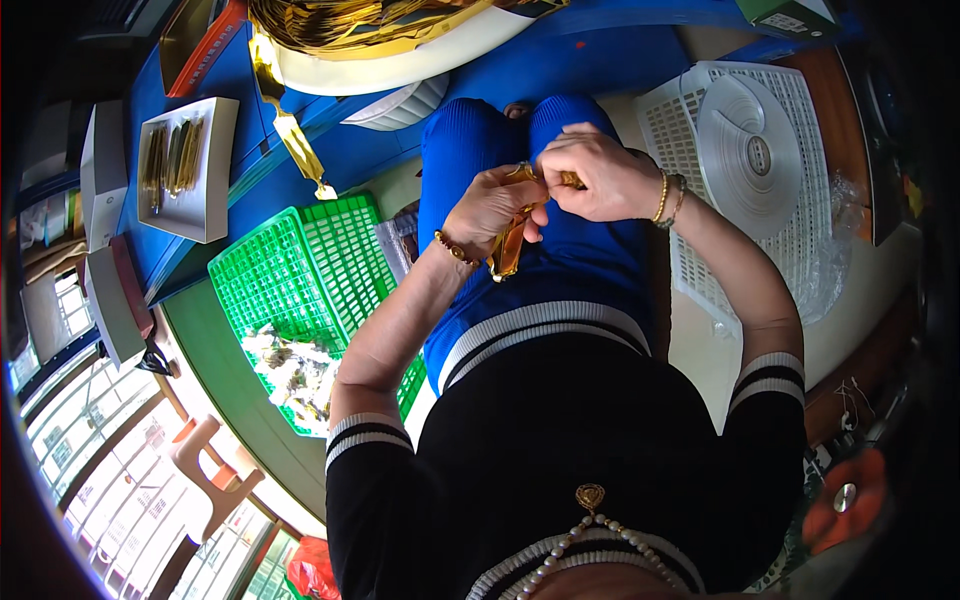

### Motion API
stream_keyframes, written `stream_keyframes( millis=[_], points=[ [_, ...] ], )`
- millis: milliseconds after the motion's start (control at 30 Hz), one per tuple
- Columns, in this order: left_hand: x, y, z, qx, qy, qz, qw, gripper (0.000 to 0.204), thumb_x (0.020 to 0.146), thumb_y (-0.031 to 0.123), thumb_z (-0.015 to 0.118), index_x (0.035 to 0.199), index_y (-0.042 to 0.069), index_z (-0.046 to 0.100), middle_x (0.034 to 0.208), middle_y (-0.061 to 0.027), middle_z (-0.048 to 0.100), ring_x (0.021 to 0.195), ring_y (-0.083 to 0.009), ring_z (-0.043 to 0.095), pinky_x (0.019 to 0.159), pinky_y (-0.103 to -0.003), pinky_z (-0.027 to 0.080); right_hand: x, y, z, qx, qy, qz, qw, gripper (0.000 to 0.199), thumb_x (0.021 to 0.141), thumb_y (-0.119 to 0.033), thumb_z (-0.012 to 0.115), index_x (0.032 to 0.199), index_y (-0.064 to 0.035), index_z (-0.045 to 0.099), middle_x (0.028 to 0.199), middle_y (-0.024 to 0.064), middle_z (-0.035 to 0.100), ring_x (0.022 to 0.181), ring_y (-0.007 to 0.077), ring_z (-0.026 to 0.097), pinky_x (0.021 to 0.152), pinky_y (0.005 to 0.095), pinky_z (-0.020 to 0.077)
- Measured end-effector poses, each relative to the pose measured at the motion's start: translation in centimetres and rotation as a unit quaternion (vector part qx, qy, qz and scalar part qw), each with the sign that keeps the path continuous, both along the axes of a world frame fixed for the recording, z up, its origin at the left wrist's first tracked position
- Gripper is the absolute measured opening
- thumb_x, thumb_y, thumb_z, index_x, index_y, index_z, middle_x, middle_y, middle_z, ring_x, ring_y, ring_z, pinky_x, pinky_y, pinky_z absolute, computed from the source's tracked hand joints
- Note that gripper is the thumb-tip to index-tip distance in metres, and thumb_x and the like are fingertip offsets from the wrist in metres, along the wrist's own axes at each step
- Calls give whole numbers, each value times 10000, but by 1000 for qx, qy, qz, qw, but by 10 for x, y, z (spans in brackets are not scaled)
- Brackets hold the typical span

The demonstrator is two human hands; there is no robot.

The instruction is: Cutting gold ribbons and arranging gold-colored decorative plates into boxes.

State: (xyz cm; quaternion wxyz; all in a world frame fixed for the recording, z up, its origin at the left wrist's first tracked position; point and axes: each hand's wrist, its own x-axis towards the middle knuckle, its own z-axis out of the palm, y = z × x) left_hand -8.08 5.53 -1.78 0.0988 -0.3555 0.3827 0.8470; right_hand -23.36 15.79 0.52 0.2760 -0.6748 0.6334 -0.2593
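Above my lap my left hand (478, 212) is closed around a shiny gold foil strip (507, 250), whose lower end hangs below the fingers. Close against it, my right hand (605, 178) is closed too, with a bit of gold showing between its curled fingers. Whether both hands hold the same piece is hidden. Beyond them, a big round white tray (400, 76) holds a heap of gold foil strips (340, 25). One linked gold strip (295, 140) dangles off the blue table edge on the left.
Left of my legs stands a green plastic basket (345, 255) with crumpled silvery foil (290, 370) in it. A white box (225, 175) of gold packets sits on the blue table. To the right, a white perforated basket (690, 235) holds a large white roll (750, 155).
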Motion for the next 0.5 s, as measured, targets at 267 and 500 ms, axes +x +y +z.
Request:
stream_keyframes(
  millis=[267,500],
  points=[
    [-6,-2,13,-135,4,-70,988,110,784,62,578,846,-25,550,602,-92,584,429,-135,548,392,-229,441,-6,5,-15,181,-254,-96,945,97,692,-67,565,625,1,552,568,-3,519,536,56,435,493,226,353],
    [-6,10,10,-354,54,-75,931,66,740,37,575,732,-27,558,557,-99,571,447,-157,560,414,-268,434,-10,3,-18,236,-304,-140,912,100,704,-53,551,636,15,579,607,28,578,578,68,511,527,215,398]
  ],
)
